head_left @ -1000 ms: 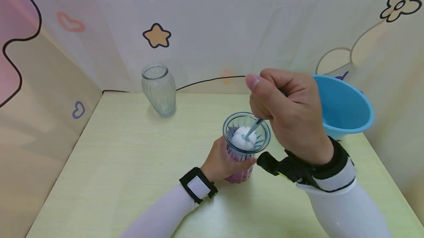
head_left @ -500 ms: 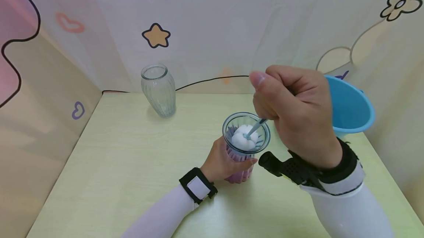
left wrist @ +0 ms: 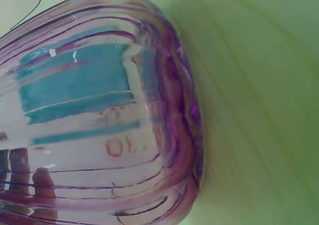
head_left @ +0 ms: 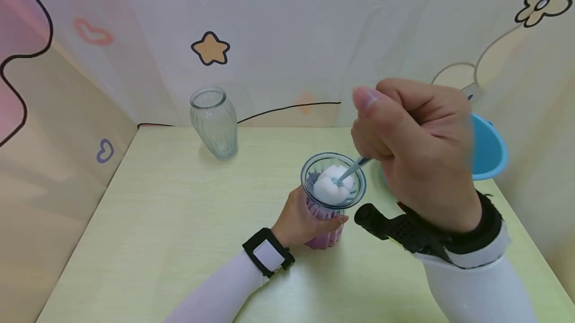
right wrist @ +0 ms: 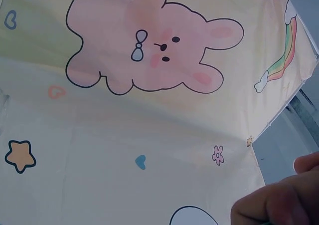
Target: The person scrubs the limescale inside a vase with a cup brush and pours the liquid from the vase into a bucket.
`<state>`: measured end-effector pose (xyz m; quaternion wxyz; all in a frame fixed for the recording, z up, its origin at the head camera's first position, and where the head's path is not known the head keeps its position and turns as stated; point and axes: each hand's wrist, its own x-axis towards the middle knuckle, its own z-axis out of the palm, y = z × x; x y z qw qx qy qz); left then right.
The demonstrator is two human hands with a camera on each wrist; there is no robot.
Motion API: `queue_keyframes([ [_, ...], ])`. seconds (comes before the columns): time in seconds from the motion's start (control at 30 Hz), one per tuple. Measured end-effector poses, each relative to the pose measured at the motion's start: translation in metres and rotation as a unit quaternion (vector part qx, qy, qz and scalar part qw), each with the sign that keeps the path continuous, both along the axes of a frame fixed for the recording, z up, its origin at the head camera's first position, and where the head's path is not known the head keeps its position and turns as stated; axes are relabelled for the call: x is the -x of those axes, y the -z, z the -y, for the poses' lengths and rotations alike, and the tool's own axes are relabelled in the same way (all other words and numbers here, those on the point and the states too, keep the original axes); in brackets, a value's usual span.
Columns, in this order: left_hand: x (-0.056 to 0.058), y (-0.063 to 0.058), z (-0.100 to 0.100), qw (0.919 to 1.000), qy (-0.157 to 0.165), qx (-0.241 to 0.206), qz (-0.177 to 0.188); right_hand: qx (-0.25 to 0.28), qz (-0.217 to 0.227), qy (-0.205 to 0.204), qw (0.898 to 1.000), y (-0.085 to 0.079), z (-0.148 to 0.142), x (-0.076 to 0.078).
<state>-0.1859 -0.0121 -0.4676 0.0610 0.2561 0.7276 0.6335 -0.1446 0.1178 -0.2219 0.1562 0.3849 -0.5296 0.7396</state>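
Note:
In the head view my left hand (head_left: 302,219) grips a ribbed glass vase (head_left: 324,239), tinted purple low down, that stands on the table. Its fingers wrap the far side and are partly hidden. Above it, my right hand (head_left: 418,151) holds the grey-blue handle of a sponge bottle brush (head_left: 331,190) in a fist. The brush's white lobed head sits inside the vase mouth. Close up, the left wrist view has the purple-tinted vase wall (left wrist: 89,135). The right wrist view catches only part of my right hand (right wrist: 284,200) at the lower right corner; the brush is out of sight there.
A second, clear ribbed vase (head_left: 217,128) stands at the back left of the table (head_left: 179,203). Behind my right hand, at the back right, is a blue basin (head_left: 490,151), partly covered by the hand. A printed cloth (head_left: 278,38) hangs behind the table.
My right hand has moved right and slightly up, tilting the brush handle further over. The white head shifts only slightly within the vase. My left hand and the vase stay put.

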Motion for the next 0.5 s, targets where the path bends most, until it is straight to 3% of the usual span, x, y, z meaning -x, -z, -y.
queue_keyframes([
  [0.27,0.0,0.001,0.0,0.9999,-0.003,-0.01,-0.003,0.024,-0.006,-0.025,0.999,0.003,-0.008,0.001],
  [0.5,0.001,0.001,0.0,0.9997,0.01,-0.019,-0.014,0.122,-0.028,-0.071,0.99,-0.007,-0.014,-0.01],
])
